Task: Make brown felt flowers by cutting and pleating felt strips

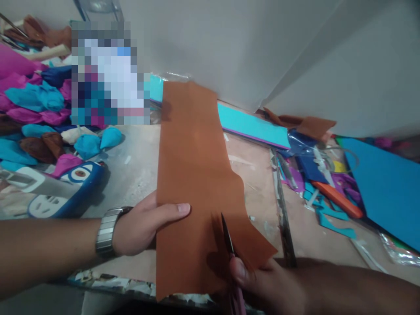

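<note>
A long brown sheet of craft foam or felt (193, 148) is held up over the table, its right edge cut in a curve. My left hand (141, 227), with a metal watch on the wrist, grips the sheet's left edge, thumb on top and fingers hidden underneath. In my right hand (262, 280) is a pair of scissors (228, 236) with pinkish handles. Their dark blade points up and lies over the lower right part of the sheet. Whether the blades are touching the sheet I cannot tell.
Bundles of blue, pink and brown wrapped pieces (42, 100) pile up at the left, beside a blue-and-white power strip (75, 188). Turquoise strips (252, 124) lie behind the sheet. Right of it are an orange cutter (337, 199), turquoise scraps (334, 223) and a blue sheet (387, 188).
</note>
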Action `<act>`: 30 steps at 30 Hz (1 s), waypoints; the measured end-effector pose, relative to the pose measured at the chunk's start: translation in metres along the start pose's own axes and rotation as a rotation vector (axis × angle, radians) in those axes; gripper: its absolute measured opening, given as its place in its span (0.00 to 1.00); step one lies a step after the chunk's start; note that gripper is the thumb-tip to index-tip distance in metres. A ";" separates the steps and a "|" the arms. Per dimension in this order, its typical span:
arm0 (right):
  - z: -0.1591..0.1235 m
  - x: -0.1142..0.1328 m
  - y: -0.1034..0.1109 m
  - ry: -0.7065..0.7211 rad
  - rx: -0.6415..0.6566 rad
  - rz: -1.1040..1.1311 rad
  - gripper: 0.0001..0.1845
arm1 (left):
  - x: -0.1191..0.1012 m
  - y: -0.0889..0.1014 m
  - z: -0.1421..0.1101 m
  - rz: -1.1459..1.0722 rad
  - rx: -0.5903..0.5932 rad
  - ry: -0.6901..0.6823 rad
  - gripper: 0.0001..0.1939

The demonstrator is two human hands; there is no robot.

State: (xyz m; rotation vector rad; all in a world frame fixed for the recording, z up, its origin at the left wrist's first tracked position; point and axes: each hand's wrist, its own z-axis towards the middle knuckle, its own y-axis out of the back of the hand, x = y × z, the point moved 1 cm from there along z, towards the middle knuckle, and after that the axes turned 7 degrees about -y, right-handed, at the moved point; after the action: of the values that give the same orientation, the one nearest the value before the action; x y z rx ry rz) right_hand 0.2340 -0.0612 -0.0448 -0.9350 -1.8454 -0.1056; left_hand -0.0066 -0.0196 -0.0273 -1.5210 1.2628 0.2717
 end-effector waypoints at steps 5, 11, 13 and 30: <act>-0.002 -0.001 0.001 -0.005 -0.062 -0.036 0.40 | 0.000 0.000 0.001 0.005 0.005 -0.011 0.28; -0.002 -0.009 -0.001 -0.042 -0.095 0.084 0.38 | 0.000 0.000 0.001 -0.029 0.019 0.012 0.27; -0.002 -0.010 -0.001 -0.046 -0.107 0.120 0.36 | 0.000 0.000 0.000 -0.025 0.018 0.009 0.27; 0.002 0.001 -0.009 0.035 -0.050 0.222 0.29 | -0.002 -0.002 0.000 -0.004 0.051 -0.004 0.27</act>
State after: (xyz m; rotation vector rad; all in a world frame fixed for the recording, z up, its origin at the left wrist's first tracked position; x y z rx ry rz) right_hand 0.2267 -0.0661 -0.0414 -1.1597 -1.7019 -0.0306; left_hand -0.0058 -0.0188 -0.0250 -1.4785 1.2550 0.2378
